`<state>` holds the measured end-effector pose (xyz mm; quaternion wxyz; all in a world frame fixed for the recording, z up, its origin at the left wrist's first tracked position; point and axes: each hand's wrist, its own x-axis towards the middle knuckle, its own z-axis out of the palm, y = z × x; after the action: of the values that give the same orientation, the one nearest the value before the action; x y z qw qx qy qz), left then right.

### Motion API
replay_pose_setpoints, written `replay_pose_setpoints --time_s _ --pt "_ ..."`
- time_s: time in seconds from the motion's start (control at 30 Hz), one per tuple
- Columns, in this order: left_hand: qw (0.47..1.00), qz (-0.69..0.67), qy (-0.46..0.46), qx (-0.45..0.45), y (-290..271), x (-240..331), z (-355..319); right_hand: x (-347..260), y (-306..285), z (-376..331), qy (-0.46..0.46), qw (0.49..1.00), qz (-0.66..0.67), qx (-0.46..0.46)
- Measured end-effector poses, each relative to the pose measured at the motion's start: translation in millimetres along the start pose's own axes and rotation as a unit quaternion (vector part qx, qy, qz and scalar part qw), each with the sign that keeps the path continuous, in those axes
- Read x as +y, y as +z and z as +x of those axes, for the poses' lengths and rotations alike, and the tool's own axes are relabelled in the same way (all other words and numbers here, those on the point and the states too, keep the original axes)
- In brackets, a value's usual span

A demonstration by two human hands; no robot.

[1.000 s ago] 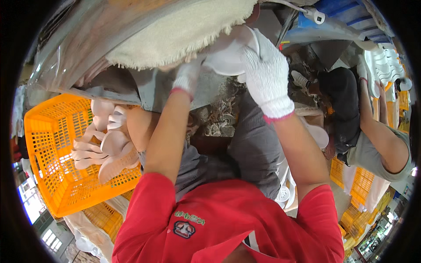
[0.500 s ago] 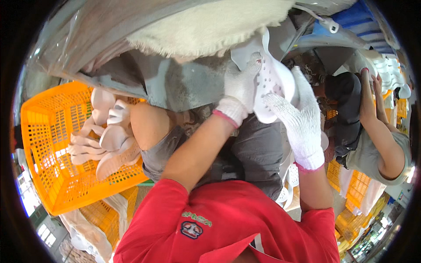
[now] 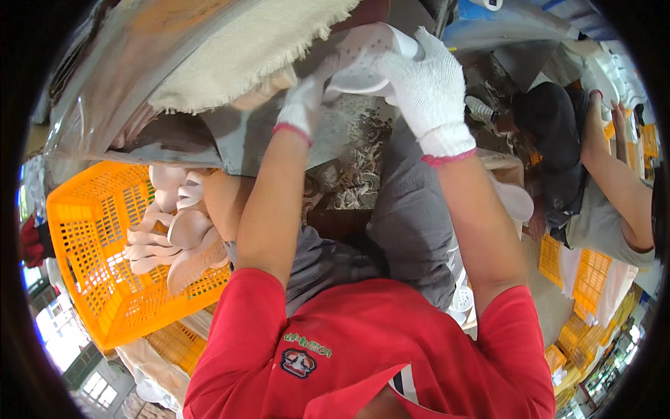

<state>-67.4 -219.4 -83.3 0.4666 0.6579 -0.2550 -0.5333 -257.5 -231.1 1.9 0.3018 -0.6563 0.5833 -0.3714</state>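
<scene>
A white clog-like shoe (image 3: 363,70) with small round holes is held up between my two gloved hands, below the grey metal housing. My left hand (image 3: 305,98), in a white knit glove with a pink cuff, closes on its left end; motion smears the fingers. My right hand (image 3: 429,91), gloved alike, wraps the right side, thumb across the shoe and fingers over its far edge. Just left of the shoe is a cream, frayed-edged fluffy wheel (image 3: 237,59).
To my left, an orange plastic basket (image 3: 91,293) holds several pale slippers (image 3: 188,230). Pale shavings (image 3: 356,174) lie under the machine between my knees. At the right sits a co-worker (image 3: 618,202) with bare forearms, near more orange baskets (image 3: 593,286). White perforated pieces (image 3: 462,299) are beside my right thigh.
Both hands have carried the shoe up and left, closer to the fluffy wheel. It has turned from upright to lying more crosswise. My view has shifted slightly.
</scene>
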Motion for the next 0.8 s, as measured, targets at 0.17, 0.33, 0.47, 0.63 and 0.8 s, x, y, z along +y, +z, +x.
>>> replay_pose_setpoints --time_s 0.17,0.33,0.47,0.63,0.8 --pt "0.895 0.404 0.187 -0.011 -63 -15 -35 44 21 51 -0.289 0.904 -0.305 -0.078" --pt "0.983 -0.022 0.102 -0.151 -1 -27 -76 8 21 34 -0.168 0.946 -0.243 -0.133" --pt "0.962 -0.24 0.096 -0.085 46 -17 -43 -65 -26 -42 -0.091 0.964 -0.096 -0.231" --pt "0.963 -0.218 0.035 -0.157 25 -31 -25 -15 -45 -65 -0.424 0.788 -0.394 -0.21" --pt "0.751 -0.602 -0.029 -0.27 -10 -66 -79 14 -19 -124 -0.463 0.803 -0.25 -0.28"
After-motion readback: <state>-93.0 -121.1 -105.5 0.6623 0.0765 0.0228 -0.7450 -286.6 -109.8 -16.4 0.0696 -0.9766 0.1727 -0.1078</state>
